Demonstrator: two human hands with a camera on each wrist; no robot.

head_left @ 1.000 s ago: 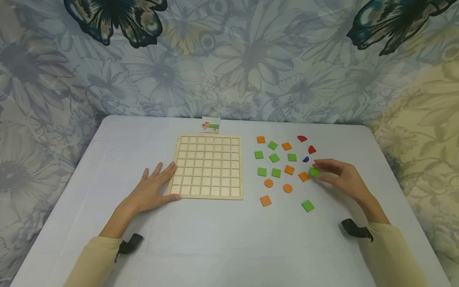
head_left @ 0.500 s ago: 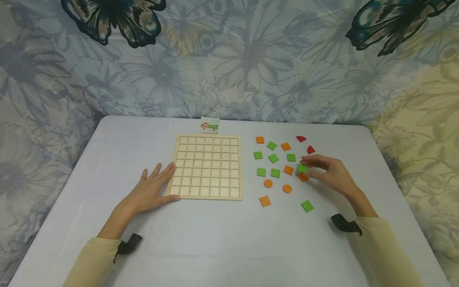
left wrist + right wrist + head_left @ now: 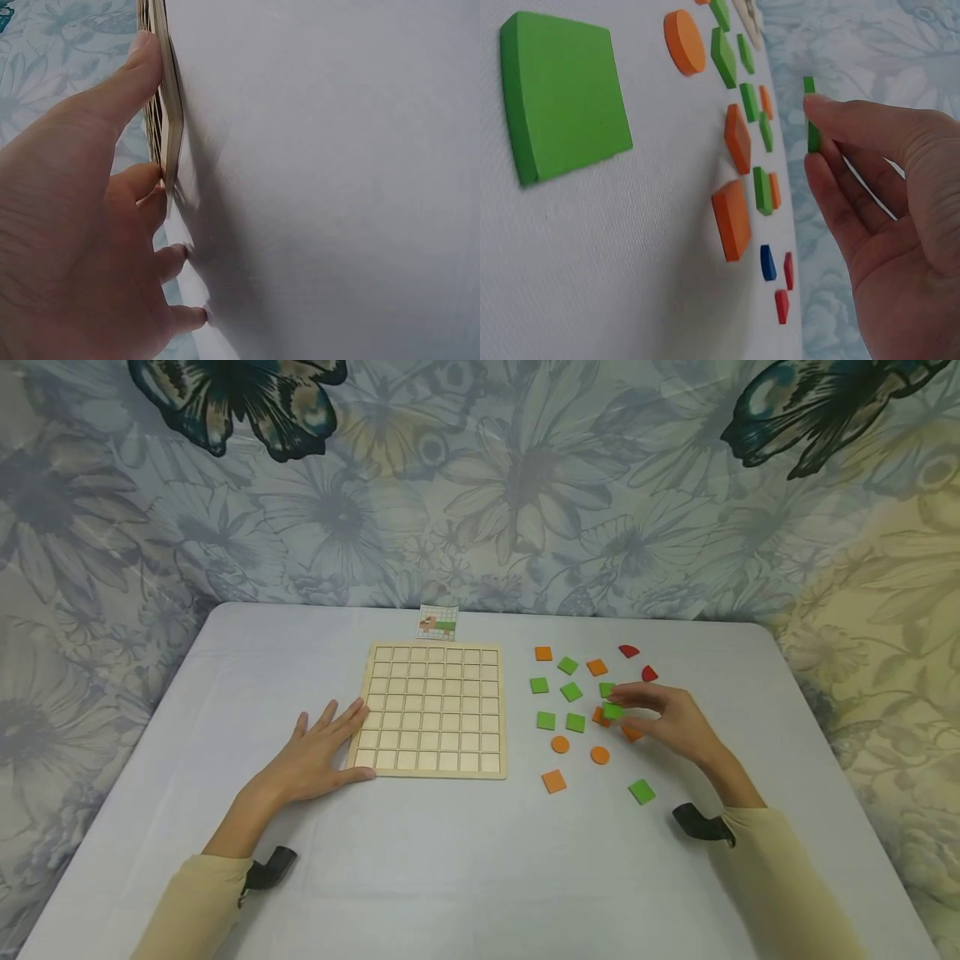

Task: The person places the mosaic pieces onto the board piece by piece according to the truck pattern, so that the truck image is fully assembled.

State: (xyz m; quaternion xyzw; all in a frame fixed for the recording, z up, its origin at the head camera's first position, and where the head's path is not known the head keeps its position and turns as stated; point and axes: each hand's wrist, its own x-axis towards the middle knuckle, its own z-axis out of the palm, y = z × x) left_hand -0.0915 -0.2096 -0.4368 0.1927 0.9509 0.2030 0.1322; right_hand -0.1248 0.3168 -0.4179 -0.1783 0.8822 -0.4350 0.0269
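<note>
My right hand [image 3: 666, 718] pinches a green square tile [image 3: 612, 711] between thumb and fingers. In the right wrist view that tile [image 3: 812, 116] is seen edge-on, raised off the table. My left hand [image 3: 311, 760] lies with fingers spread at the left edge of a wooden grid board [image 3: 438, 774]. The left wrist view shows the thumb and a finger touching the board's edge [image 3: 172, 112], while other fingertips rest on the white cloth. Below the right hand lie orange square tiles [image 3: 632, 732], partly covered by it in the head view.
Loose green and orange squares, two orange discs [image 3: 560, 744] and two red pieces [image 3: 628, 651] lie right of the board. A blue piece [image 3: 768, 262] shows in the right wrist view. A small patterned card [image 3: 437, 622] lies behind the board.
My right hand has moved left with the green tile, passing over the orange tiles toward the board. The left hand has stayed at the board's edge.
</note>
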